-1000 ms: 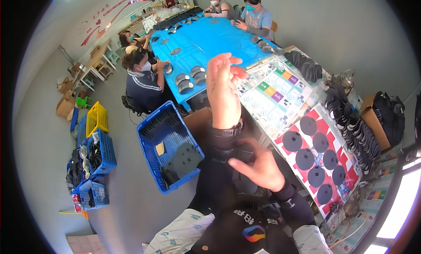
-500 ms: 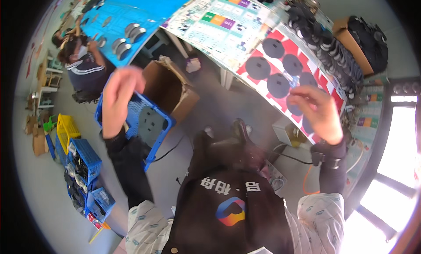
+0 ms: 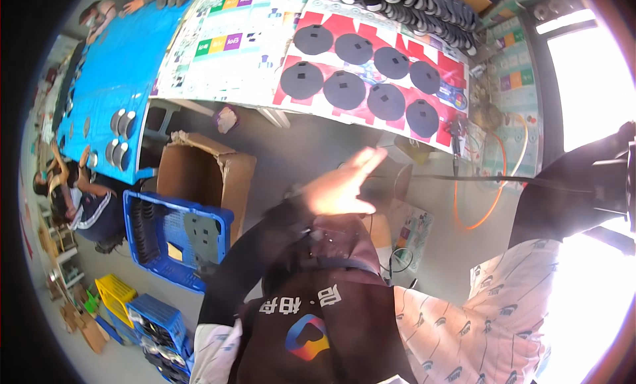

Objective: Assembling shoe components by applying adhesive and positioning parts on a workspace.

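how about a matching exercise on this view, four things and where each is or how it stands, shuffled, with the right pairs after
Things
1. bare left hand
2. dark grey round flat discs
3. brown cardboard box
4. glossy blue table covering

Places and states
A. beside the large blue plastic crate
B. in mid-air, fingers stretched out
C. beneath curved grey pieces
D. in two rows on a red-and-white sheet

Right pairs: 1-B, 2-D, 3-A, 4-C
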Action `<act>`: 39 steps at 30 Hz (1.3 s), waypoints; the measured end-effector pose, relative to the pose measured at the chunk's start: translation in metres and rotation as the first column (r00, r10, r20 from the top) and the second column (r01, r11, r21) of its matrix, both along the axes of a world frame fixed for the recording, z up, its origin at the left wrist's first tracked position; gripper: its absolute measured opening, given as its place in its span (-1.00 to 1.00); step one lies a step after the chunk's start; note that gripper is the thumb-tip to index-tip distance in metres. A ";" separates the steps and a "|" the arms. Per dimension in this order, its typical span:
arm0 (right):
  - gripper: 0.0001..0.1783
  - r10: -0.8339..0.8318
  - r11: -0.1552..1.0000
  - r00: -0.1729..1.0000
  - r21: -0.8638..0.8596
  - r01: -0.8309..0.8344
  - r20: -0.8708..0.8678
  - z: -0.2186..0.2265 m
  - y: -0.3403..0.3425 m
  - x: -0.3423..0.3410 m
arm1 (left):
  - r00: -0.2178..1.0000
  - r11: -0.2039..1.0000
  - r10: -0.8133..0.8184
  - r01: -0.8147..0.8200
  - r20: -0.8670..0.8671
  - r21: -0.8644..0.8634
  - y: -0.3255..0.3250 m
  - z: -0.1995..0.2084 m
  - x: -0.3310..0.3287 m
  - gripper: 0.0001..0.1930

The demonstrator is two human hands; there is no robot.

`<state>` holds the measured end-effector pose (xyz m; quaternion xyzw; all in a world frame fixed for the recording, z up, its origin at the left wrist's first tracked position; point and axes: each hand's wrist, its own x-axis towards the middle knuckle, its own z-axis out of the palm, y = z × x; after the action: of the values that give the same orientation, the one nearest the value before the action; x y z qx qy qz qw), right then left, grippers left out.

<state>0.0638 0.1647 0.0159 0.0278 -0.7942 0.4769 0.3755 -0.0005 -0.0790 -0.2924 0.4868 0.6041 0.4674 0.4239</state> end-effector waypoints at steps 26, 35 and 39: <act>0.09 -0.136 0.967 -0.161 0.096 -0.234 0.977 -0.541 -0.110 0.277 | 0.833 0.998 0.030 -0.053 -0.553 -0.025 0.081 0.084 0.069 -0.82; -0.64 0.415 -0.089 0.751 -0.799 0.595 0.513 -0.488 -0.125 0.237 | 0.924 0.991 -0.107 0.130 -0.367 0.036 0.104 0.067 0.078 -0.83; -0.67 0.371 -0.036 0.730 -0.777 0.629 0.574 -0.444 -0.098 0.237 | 0.935 0.982 -0.079 0.132 -0.345 0.134 0.104 0.076 0.068 -0.85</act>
<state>0.3009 0.0668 -0.4280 -0.5035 -0.2711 0.8202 0.0169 0.0678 0.0254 -0.2162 0.6229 0.6028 0.3989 0.2992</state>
